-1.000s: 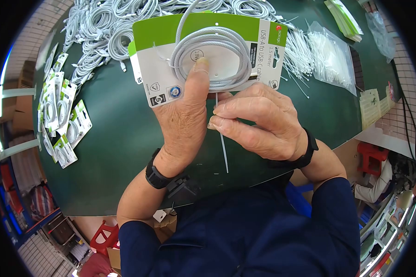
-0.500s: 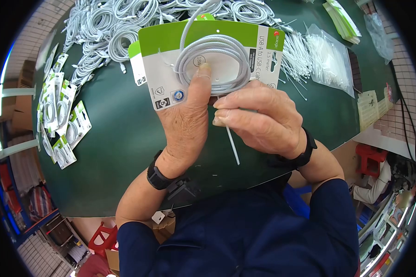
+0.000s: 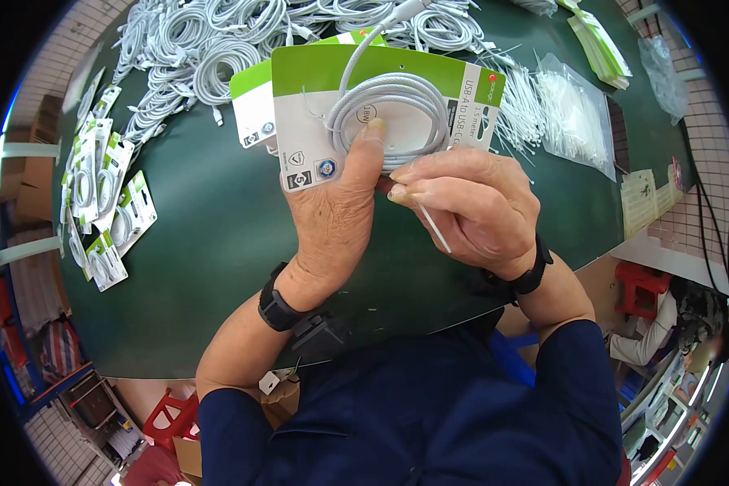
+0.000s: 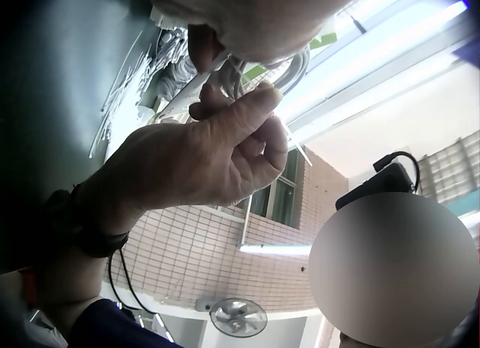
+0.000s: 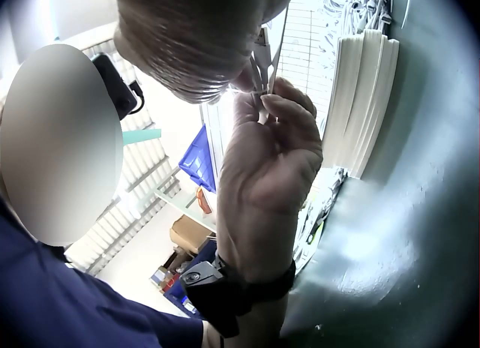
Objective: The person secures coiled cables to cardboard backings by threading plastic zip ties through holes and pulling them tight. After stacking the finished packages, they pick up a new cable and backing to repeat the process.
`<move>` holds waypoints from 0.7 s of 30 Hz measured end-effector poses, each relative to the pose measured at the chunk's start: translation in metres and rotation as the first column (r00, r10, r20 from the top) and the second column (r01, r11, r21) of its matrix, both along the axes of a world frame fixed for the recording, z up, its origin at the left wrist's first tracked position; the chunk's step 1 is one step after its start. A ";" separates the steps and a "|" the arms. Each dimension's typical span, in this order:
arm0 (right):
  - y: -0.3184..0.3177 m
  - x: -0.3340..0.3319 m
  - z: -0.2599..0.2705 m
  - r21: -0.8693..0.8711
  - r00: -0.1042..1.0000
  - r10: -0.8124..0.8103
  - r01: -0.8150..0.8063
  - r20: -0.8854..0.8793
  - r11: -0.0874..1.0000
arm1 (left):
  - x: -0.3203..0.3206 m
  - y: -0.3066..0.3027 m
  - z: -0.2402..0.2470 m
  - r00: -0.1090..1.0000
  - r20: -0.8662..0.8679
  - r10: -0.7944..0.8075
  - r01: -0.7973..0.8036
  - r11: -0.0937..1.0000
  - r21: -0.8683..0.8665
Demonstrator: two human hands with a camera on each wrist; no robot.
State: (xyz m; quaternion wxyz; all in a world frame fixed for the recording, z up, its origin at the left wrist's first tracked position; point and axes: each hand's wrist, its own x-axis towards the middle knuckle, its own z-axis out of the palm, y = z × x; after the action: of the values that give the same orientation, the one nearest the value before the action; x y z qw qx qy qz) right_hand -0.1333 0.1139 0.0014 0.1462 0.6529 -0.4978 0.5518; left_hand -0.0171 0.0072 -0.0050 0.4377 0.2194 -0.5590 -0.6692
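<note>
In the head view, my left hand (image 3: pixel 336 211) grips a green-and-white packaging card (image 3: pixel 300 113), its thumb pressed on the front and the other fingers hidden behind. A grey braided USB cable (image 3: pixel 437 121) lies coiled on the card, one end rising past the top edge. Just below the coil, my right hand (image 3: pixel 474 206) pinches a white cable tie (image 3: pixel 436 231), whose tail sticks out toward the lower right. The right wrist view has the left hand (image 5: pixel 270 168) close under the right hand (image 5: pixel 202 40), fingertips meeting at the thin strip.
Coiled cables (image 3: pixel 219 73) are heaped at the back, with another card (image 3: pixel 255 113) in front of them. Carded cables (image 3: pixel 101 194) lie at left. Loose cable ties (image 3: pixel 514 109), a clear bag of ties (image 3: pixel 575 121) and a card stack (image 3: pixel 599 49) lie at right.
Both hands and the card have shifted slightly right and down. The tie's visible tail has become shorter and swung toward the right. More of the card behind shows at left.
</note>
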 end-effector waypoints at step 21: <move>-0.008 -0.018 0.009 0.101 0.967 -0.206 0.223 -0.152 0.970 | 0.004 0.001 0.008 0.984 0.067 -0.164 0.148 0.968 0.205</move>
State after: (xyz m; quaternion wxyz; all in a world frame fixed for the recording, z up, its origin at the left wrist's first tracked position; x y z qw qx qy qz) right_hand -0.1512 0.1055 0.0104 0.2012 0.6397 -0.5857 0.4552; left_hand -0.0128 0.0086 0.0032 0.3359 0.2450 -0.5226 -0.7444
